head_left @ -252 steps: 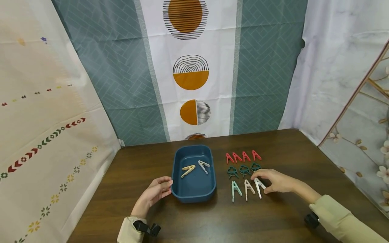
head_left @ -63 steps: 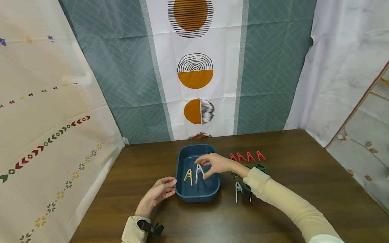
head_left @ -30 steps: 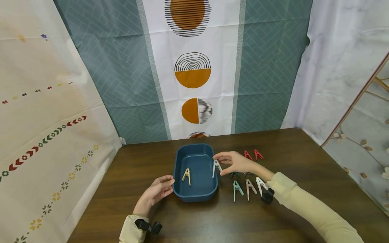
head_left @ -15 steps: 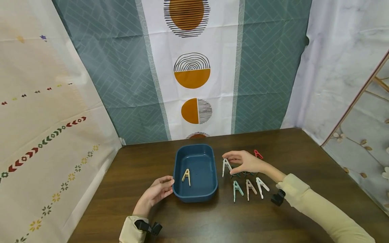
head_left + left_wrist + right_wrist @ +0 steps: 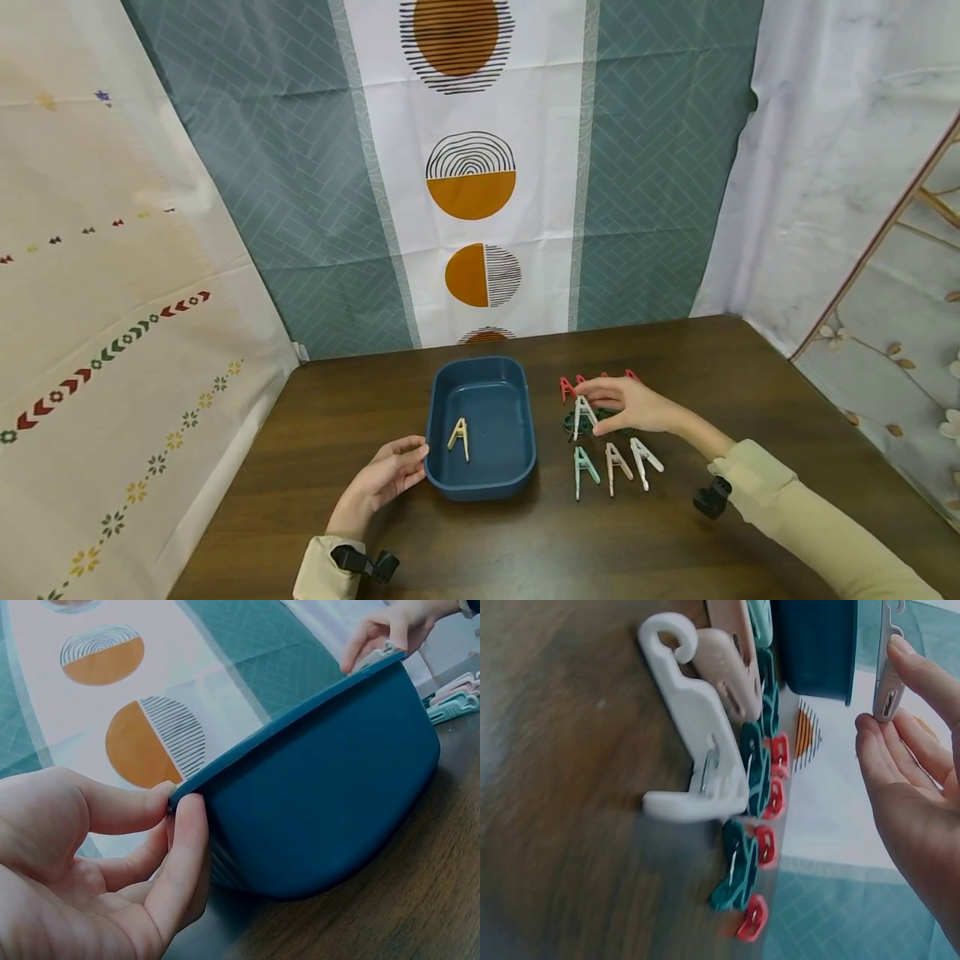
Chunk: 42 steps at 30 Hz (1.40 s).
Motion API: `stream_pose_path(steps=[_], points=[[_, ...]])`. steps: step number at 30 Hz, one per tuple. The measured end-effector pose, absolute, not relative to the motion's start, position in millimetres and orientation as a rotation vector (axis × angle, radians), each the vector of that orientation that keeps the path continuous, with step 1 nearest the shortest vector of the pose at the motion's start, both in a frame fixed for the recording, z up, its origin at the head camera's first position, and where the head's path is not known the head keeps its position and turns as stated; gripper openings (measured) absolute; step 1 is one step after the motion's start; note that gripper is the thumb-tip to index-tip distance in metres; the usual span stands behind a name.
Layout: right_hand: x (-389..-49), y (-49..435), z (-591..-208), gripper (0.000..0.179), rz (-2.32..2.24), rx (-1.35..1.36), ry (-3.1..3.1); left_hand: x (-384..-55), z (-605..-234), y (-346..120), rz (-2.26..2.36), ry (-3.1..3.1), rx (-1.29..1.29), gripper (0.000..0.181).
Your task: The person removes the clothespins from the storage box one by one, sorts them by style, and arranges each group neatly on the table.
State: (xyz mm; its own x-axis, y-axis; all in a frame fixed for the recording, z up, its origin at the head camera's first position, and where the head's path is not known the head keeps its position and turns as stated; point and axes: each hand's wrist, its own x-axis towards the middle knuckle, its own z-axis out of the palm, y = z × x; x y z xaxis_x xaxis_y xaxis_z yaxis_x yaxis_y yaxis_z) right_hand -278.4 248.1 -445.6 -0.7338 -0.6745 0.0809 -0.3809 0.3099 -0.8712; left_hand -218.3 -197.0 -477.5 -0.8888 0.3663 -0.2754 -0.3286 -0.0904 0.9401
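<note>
My left hand (image 5: 390, 473) pinches the near-left rim of a dark blue plastic bin (image 5: 322, 787) between thumb and fingers. One pale yellow clothespin (image 5: 460, 437) lies inside that bin. To the bin's right, my right hand (image 5: 637, 406) pinches a whitish clothespin (image 5: 583, 415) by thumb and fingertips, raised over the row of dark green clips (image 5: 739, 862). Just in front of it on the table lie a mint clothespin (image 5: 585, 472), a beige clothespin (image 5: 617, 468) and a white clothespin (image 5: 705, 742). Several red clothespins (image 5: 567, 389) form the back row, partly hidden by my right hand.
The brown wooden table (image 5: 510, 550) ends at a patterned curtain (image 5: 660, 208) at the back. A cream cloth (image 5: 127, 333) hangs along the left side, a floral one (image 5: 885, 350) along the right.
The whitish clothespin has left the bin in my right hand and moved right, above the green clips. The yellow clothespin now lies turned differently. My left hand stays at the rim.
</note>
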Motion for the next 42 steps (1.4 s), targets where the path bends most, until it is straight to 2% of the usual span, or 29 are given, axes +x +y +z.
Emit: stream_pose_path(steps=[4,14,42], points=[[-275.9,257.1,-448.0,0.067,-1.379,-0.932,2.312,-218.8,-478.5,-197.1,2.027,1.73,0.038,0.029],[-271.3,285.1,-456.2,0.067,-1.341,-0.912,2.329,-216.4,-477.9,-198.5,2.037,1.708,0.054,0.019],[-249.7,355.6,-465.3,0.064,-1.355,-0.93,2.209,-216.9,-478.4,-198.2,2.026,1.718,0.051,0.024]])
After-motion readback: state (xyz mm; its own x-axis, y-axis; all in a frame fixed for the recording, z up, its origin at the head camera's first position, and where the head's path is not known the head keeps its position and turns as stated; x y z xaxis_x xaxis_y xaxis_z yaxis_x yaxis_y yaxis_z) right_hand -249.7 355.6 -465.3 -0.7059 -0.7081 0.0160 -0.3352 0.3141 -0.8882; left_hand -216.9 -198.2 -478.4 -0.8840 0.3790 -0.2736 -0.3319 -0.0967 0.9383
